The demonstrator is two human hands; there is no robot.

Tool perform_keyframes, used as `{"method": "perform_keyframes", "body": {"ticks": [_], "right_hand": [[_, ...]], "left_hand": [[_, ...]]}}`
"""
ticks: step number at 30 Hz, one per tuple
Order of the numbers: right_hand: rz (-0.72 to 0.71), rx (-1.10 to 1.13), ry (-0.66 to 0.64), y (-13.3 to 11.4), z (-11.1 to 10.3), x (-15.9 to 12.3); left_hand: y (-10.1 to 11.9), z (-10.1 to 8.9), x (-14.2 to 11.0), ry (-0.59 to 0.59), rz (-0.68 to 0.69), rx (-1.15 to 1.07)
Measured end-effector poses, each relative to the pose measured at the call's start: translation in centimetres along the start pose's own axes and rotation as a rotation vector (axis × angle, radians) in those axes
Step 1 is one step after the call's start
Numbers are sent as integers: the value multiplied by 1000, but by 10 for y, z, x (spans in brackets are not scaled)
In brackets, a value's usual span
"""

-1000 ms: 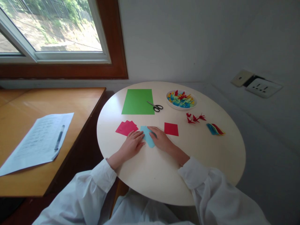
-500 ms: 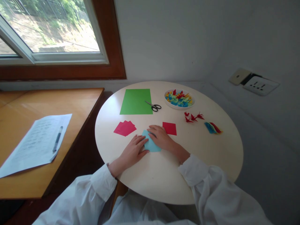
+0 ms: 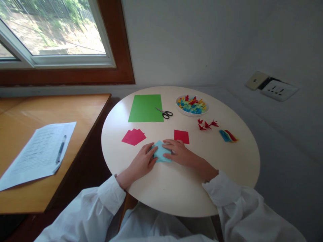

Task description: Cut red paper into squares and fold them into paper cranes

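Note:
A folded piece of light blue paper (image 3: 161, 155) lies on the round table in front of me, with one point facing away. At its left edge my left hand (image 3: 143, 160) is closed on it, thumb low and forefinger above. Covering part of its right side is my right hand (image 3: 180, 153), its fingers stretched out and apart, resting on the paper. Just beyond the right hand lies a red paper square (image 3: 182, 136), partly under the fingertips. Several pinkish-red paper squares (image 3: 133, 136) are fanned out beyond my left hand.
Scissors (image 3: 165, 114) overlap a green sheet (image 3: 145, 109) at the back. Right of them stand a white dish (image 3: 192, 115) of colourful folded paper, several red paper cranes (image 3: 207, 125) and a multicoloured paper bundle (image 3: 227, 135). A wooden desk (image 3: 83, 114) holds written pages (image 3: 37, 148) and a pen (image 3: 61, 149).
My right hand has moved slightly right and down, its fingers now spread on the blue paper. The paper's outline has changed to a pointed top. My left hand stays at its left edge.

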State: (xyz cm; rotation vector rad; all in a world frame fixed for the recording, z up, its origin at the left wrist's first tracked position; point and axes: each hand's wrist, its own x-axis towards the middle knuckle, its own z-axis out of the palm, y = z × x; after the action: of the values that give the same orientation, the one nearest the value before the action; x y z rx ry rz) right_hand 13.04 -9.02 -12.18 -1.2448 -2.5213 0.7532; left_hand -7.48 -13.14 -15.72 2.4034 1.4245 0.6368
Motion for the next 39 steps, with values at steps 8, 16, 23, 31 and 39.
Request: {"method": "perform_keyframes", "body": {"ticks": [8, 16, 23, 31, 39], "right_hand": [[-46, 25, 42, 5, 7, 2], [-45, 4, 140, 10, 13, 12], [44, 65, 120, 11, 12, 29], [34, 390, 117, 10, 4, 30], [114, 505, 195, 32, 10, 35]], "left_hand": [[-1, -6, 5, -41, 10, -57], [1, -13, 3, -73, -24, -165], [0, -9, 13, -25, -105, -158], [0, -12, 25, -62, -172, -164], [2, -12, 28, -34, -202, -133]]}}
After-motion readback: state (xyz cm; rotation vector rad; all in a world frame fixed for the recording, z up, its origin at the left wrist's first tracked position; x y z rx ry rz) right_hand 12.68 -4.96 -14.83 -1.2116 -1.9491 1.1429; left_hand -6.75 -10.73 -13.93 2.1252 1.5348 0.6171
